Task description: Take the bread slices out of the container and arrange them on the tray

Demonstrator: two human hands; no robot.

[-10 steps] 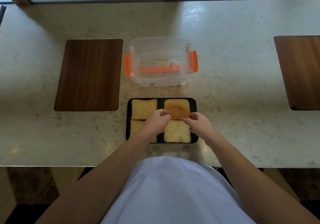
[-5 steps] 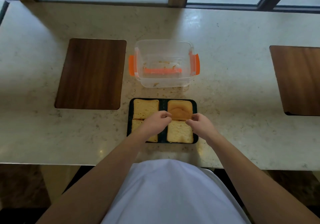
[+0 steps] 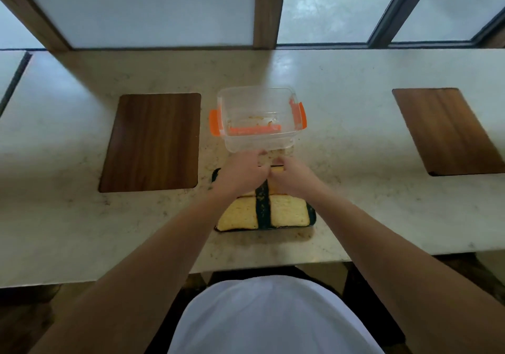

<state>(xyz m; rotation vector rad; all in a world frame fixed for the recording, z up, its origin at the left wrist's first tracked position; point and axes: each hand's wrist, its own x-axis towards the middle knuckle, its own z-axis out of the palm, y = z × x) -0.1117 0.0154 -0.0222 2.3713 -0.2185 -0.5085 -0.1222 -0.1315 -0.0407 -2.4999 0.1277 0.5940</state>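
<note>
Clearly both hands (image 3: 269, 174) pinch one bread slice (image 3: 276, 170) above two near slices (image 3: 263, 213) on one tray (image 3: 312, 218).

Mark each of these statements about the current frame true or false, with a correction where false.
1. The clear plastic container with orange latches holds bread slices. False: only crumbs show inside.
2. Two pale bread slices lie side by side at the near end of the black tray. True.
3. The left hand and the right hand are over the tray's far end. True.
4. The container stands on the dark wooden board. False: it stands on the pale stone counter, beside the board.
</note>
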